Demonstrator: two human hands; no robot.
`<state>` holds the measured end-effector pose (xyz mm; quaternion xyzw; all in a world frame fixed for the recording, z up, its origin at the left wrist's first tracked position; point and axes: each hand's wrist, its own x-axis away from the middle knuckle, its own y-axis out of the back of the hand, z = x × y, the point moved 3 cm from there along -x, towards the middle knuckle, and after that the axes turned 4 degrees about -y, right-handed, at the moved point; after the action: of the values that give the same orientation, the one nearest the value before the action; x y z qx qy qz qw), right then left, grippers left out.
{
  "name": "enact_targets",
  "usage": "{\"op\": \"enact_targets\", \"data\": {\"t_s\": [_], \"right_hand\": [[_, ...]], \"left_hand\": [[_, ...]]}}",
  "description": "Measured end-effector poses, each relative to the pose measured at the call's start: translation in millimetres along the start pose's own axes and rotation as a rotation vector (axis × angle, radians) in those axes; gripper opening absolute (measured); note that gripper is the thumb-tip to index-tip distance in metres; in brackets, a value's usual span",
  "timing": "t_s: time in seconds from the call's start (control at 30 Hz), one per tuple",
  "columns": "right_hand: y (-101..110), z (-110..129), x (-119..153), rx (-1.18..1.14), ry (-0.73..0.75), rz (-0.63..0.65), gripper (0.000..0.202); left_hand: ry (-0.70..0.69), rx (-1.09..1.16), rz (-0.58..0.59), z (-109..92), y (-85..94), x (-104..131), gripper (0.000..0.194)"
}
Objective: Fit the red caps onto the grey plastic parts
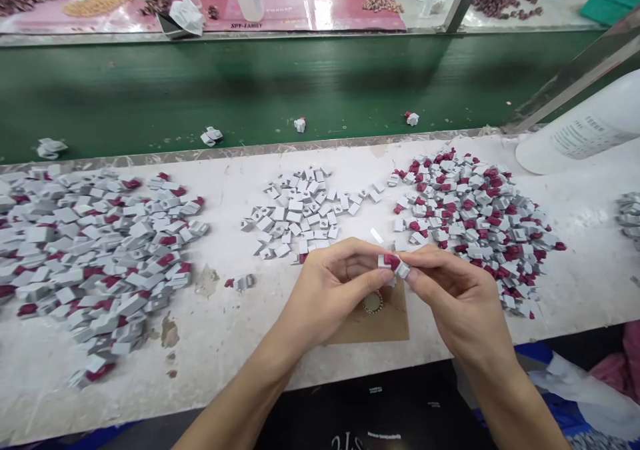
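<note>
Between my two hands is a small grey and dark red piece (393, 262), held above a brown board (395, 317). My left hand (333, 287) pinches its left side with thumb and fingers. The right side of the same piece is gripped by the fingertips of my right hand (453, 290). A small round ring-shaped item (373, 301) lies on the board below. Beyond my hands sits a pile of plain grey pieces (300, 210). To the right spreads a heap of grey and dark red pieces (470, 217).
A large pile of grey and red pieces (100, 257) covers the left of the table (220, 343). Behind runs a green belt (250, 90) with several pieces on it. A white bottle (580, 133) leans at the right, near a metal post (565, 83).
</note>
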<state>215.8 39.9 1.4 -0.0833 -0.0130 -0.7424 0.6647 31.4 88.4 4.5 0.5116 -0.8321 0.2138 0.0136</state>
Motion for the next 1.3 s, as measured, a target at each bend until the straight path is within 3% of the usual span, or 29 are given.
{"op": "enact_targets", "data": {"t_s": [0.17,0.23,0.33,0.43,0.5,0.57,0.63,0.73,0.83,0.9,1.0,1.07,1.13,1.2,1.27,1.3], "right_hand": [[-6.7,14.1,-18.8,0.041,-0.085,0.110,0.010],[-17.5,22.1,-42.1,0.128,-0.113,0.234,0.012],[-48.3,32.4,-105.8,0.405,-0.010,0.358,0.029],[-99.5,36.5,-189.7,0.808,0.234,0.221,0.058],[-143.0,32.5,-238.7,0.866,0.273,0.251,0.066],[-181.3,29.0,-274.7,0.893,0.292,0.306,0.050],[-204.2,29.2,-297.6,0.903,0.296,0.337,0.024],[-198.1,38.5,-310.5,0.881,0.299,0.292,0.007],[-145.8,54.2,-292.8,0.807,0.275,0.172,0.019],[-96.4,63.4,-259.3,0.741,0.226,0.110,0.026],[-24.4,69.1,-179.9,0.555,0.136,0.037,0.029],[10.2,62.9,-119.3,0.473,0.033,0.003,0.028],[29.9,51.0,-64.1,0.439,-0.005,-0.011,0.022],[39.4,34.6,-21.5,0.418,-0.044,-0.062,0.017],[40.6,16.8,7.6,0.362,-0.112,-0.096,0.017],[39.0,8.9,17.8,0.317,-0.149,-0.108,0.018]], "left_hand": [[-0.046,-0.083,0.028,-16.7,22.3,-2.9,0.018],[-0.068,-0.179,0.026,-30.2,38.8,-7.4,0.017],[-0.154,-0.350,-0.140,-55.6,72.9,-18.8,0.019],[-0.301,-0.413,-0.428,-79.1,109.0,-33.8,0.024],[-0.350,-0.410,-0.547,-88.9,127.6,-46.3,0.024],[-0.358,-0.423,-0.617,-95.8,141.3,-60.2,0.023],[-0.361,-0.474,-0.672,-102.1,150.8,-74.6,0.021],[-0.355,-0.574,-0.742,-108.9,159.8,-100.6,0.016],[-0.312,-0.623,-0.746,-107.0,164.6,-137.0,0.013],[-0.260,-0.657,-0.699,-101.0,166.5,-164.7,0.015],[-0.174,-0.737,-0.628,-92.4,169.5,-197.6,0.020],[-0.140,-0.802,-0.607,-91.4,170.0,-205.3,0.023],[-0.142,-0.870,-0.624,-93.8,165.4,-197.2,0.026],[-0.219,-1.002,-0.623,-95.5,150.5,-173.5,0.030],[-0.356,-1.194,-0.490,-89.8,122.8,-139.9,0.035],[-0.413,-1.262,-0.342,-82.1,105.8,-121.9,0.031]]}}
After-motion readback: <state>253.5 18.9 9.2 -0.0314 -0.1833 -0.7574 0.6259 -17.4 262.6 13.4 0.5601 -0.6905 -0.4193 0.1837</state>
